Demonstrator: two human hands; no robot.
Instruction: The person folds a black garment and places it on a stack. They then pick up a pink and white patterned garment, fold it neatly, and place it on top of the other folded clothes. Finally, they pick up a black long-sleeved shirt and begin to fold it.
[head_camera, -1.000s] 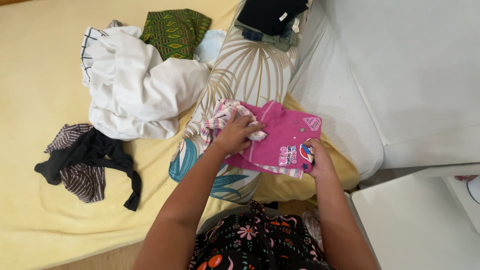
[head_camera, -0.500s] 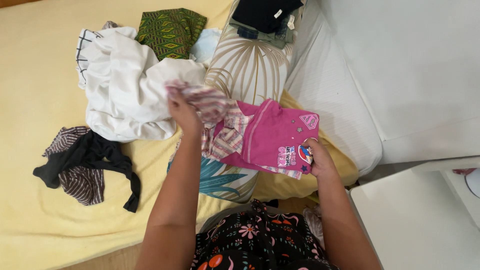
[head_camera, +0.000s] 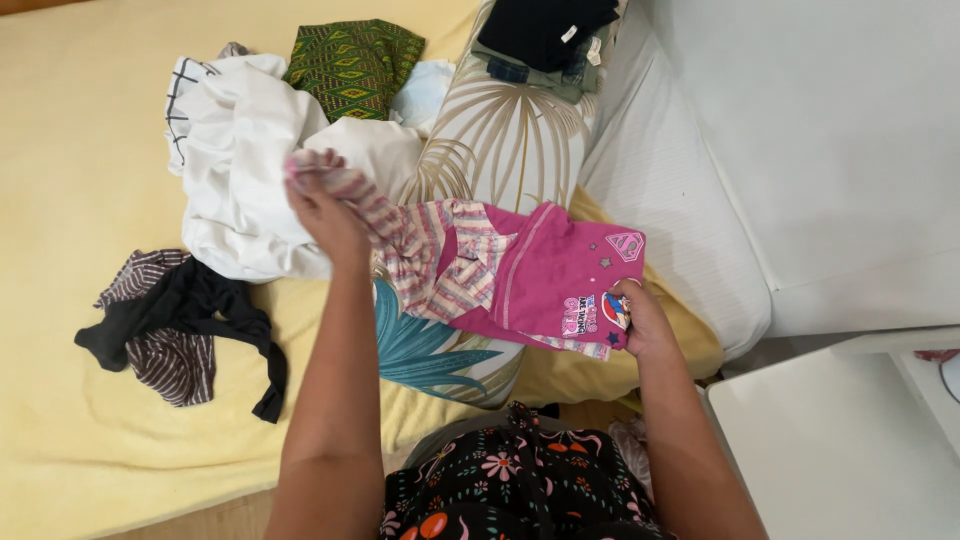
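Left hand (head_camera: 325, 215) up, gripping striped pink garment (head_camera: 440, 255) by one end; trails rightward, long axis approx. horizontal, onto pink shirt (head_camera: 560, 275), pinned at corner by right hand (head_camera: 640, 320), on leaf-print pillow (head_camera: 500, 130).

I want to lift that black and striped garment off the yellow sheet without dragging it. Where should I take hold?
Probably grip the bunched black middle of the black and striped garment, coming straight down from above. It lies flat and crumpled on the yellow sheet with open sheet around it, and its black strap trails toward the near edge, so a middle hold should gather most of it.
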